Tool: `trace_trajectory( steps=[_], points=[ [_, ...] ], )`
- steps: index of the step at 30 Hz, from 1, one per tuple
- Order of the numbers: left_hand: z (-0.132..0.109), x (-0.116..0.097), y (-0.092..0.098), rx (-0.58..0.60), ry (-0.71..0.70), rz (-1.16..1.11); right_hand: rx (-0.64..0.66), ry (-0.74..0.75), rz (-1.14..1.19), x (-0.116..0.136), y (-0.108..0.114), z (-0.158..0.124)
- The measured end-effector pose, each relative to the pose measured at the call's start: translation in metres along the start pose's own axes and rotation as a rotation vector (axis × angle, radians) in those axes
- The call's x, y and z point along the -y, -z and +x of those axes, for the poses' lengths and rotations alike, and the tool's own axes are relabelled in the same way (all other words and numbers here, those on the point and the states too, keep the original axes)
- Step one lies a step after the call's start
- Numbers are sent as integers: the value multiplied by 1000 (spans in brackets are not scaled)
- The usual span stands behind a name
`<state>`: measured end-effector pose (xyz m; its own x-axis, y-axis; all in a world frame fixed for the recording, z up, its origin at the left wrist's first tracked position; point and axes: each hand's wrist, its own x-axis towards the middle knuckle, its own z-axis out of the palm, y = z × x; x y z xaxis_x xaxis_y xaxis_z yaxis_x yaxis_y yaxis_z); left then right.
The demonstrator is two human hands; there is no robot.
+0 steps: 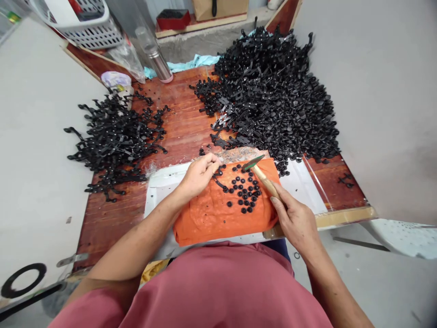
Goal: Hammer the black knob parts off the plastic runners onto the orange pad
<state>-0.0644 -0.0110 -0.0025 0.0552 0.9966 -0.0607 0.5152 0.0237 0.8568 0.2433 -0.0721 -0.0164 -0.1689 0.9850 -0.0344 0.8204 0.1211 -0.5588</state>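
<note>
My right hand (294,217) is wrapped around the wooden handle of a hammer (265,181), whose green-and-dark head is over the far right part of an orange cloth (201,221). Thumb and fingers pinched, my left hand (201,174) is at the cloth's far edge, closed on a small black jointed part (219,181) with round ends. Between the hands, several round black caps (246,200) lie scattered on the cloth. A stone slab (241,154) shows just beyond the cloth. What the left fingertips cover is hidden.
A large heap of black parts (273,91) covers the back right of the wooden table (180,107). Another pile of black jointed parts (114,134) lies at left. A bottle (159,61), a white basket (92,34) and a red box (173,19) are at the back.
</note>
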Motion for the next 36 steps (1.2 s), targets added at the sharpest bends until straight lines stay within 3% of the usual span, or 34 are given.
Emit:
trace_trajectory(
  steps=[5,10,15,21,36],
  points=[
    [-33,-10,-4,113,79,-175,34,-12,18,-4,-1,-10],
    [-58,-6,-12,131,129,-148,47,-2,43,-6,-5,-14],
    [-58,4,-24,71,131,-161,30,17,-10,-4,-5,-12],
    [-56,7,-32,117,123,-145,8,-4,-58,-3,-6,-11],
    [-55,0,-29,143,80,-1,14,-14,-31,-2,-8,-12]
  ],
)
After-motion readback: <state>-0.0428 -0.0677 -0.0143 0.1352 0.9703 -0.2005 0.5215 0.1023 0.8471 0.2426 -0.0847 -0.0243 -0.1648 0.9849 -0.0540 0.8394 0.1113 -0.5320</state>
